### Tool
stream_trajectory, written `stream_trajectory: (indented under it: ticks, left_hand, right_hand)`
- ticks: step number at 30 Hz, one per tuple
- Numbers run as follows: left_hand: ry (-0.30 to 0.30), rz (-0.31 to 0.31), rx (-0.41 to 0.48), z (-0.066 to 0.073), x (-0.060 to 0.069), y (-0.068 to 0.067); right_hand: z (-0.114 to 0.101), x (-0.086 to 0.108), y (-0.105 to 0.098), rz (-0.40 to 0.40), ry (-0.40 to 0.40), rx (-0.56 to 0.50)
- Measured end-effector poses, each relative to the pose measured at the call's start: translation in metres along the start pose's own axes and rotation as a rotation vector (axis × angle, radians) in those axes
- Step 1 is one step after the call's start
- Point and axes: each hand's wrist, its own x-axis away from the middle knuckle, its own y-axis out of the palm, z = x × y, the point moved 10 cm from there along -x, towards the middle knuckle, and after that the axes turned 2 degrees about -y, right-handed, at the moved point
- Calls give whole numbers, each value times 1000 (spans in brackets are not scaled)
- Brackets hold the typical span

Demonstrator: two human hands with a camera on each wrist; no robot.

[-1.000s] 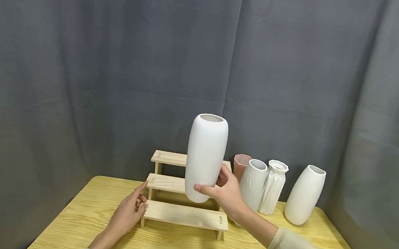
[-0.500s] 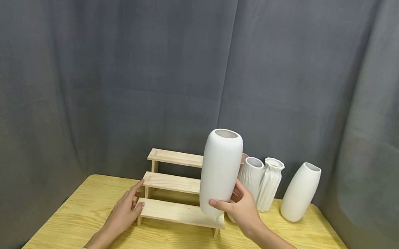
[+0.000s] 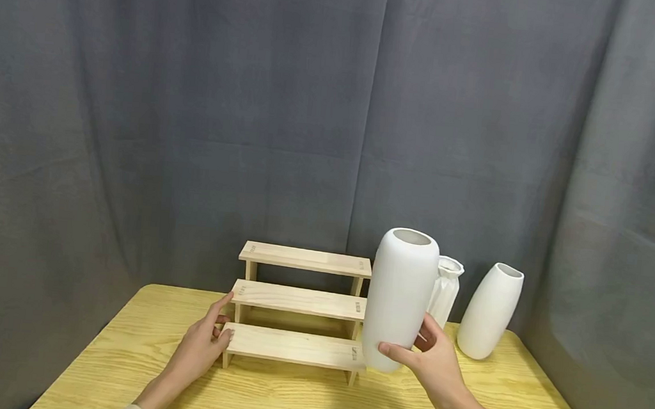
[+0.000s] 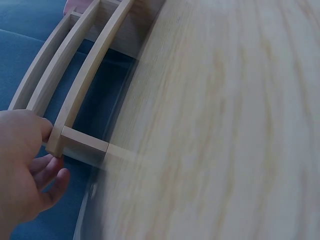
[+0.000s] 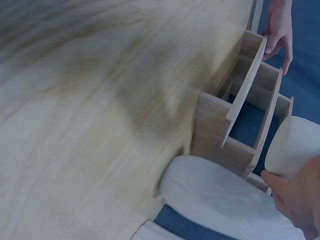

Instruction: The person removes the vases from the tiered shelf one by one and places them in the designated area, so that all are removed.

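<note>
My right hand (image 3: 436, 367) grips a tall smooth white vase (image 3: 401, 294) low down, thumb across its front. The vase is upright and stands out in front of the right end of a three-step wooden stand (image 3: 303, 299). In the right wrist view the held vase (image 5: 295, 145) shows only in part, beside the steps. My left hand (image 3: 195, 348) holds the stand's left end, thumb at the bottom step and index finger reaching the middle step. The left wrist view shows its fingers (image 4: 52, 182) curled at the end of a step. All three steps are bare.
Behind the held vase stands a pleated white vase (image 3: 444, 291), partly hidden. A smooth white vase (image 3: 490, 310) with a slanted mouth is further right. Everything rests on a yellow wood-grain table (image 3: 266, 399). Grey curtains (image 3: 254, 109) enclose the back and sides.
My right hand has carried the white vase right and down, away from in front of the stand; it now hides the pink and ribbed vases. My left hand stays at the stand's left end.
</note>
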Motion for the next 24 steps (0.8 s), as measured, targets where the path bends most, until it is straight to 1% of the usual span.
stream_trajectory:
  ticks: [5, 10, 13, 18, 24]
  left_hand:
    - [10, -7, 11, 0, 1, 1]
    - [14, 6, 3, -1, 1, -2]
    - [10, 8, 4, -2, 2, -3]
    - [0, 1, 6, -3, 4, -2]
    - [13, 2, 3, -1, 3, -1]
  right_hand:
    - [4, 8, -19, 21, 3, 42]
    - [8, 16, -35, 43, 12, 64]
    - [10, 19, -45, 66, 1, 76]
    - [16, 25, -65, 118, -11, 123]
    - [28, 28, -91, 196, 26, 213]
